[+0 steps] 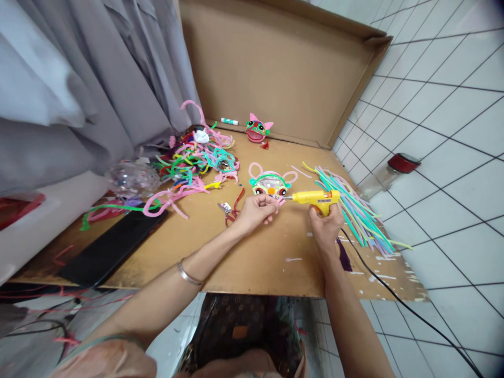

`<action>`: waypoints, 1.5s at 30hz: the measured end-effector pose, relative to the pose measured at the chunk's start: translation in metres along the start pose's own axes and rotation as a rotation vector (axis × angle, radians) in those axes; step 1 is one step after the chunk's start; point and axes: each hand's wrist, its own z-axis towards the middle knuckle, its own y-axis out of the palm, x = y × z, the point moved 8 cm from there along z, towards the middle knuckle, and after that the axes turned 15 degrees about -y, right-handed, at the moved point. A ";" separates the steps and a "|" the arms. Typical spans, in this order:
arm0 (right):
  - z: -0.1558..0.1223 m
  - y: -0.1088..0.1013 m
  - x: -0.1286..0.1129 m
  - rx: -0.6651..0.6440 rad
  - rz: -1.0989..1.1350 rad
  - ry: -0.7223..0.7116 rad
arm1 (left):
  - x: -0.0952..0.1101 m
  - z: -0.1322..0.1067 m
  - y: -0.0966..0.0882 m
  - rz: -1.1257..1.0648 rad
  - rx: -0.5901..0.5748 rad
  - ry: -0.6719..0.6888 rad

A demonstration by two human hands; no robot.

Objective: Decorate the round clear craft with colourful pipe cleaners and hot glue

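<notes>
My right hand [326, 224] grips a yellow glue gun [315, 198], whose nozzle points left at a pipe-cleaner animal face [270, 182] with pink ears and a green rim lying on the cardboard sheet [255, 257]. Closed in a pinch, my left hand [256, 210] holds the lower edge of that face, right at the nozzle tip. The gun's black cord [378, 281] trails off to the lower right across the tiled floor.
A finished pink-eared face [258, 129] and a marker [229, 121] stand by the upright cardboard wall. A tangle of pipe cleaners [197, 157] lies at left, straight ones [354, 210] at right. Small scissors [226, 208], a black tablet [112, 245], a clear bag [132, 178] and a red-lidded jar [388, 170] are nearby.
</notes>
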 end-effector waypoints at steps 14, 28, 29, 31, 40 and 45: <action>0.000 0.000 -0.001 -0.010 -0.007 -0.008 | -0.001 0.000 0.001 0.016 -0.006 0.002; -0.001 -0.001 -0.001 -0.007 -0.021 -0.001 | -0.002 0.001 -0.001 0.022 0.005 0.001; -0.001 -0.001 -0.001 -0.006 -0.019 0.001 | -0.002 0.001 -0.001 0.022 0.007 0.001; -0.001 -0.002 -0.001 -0.006 -0.014 -0.002 | -0.002 0.001 -0.001 0.027 0.011 0.000; -0.001 -0.001 0.000 -0.013 0.008 0.029 | -0.001 0.000 -0.001 0.018 0.015 -0.009; -0.001 0.000 0.001 -0.012 -0.010 0.015 | 0.000 -0.001 -0.001 0.022 0.024 -0.004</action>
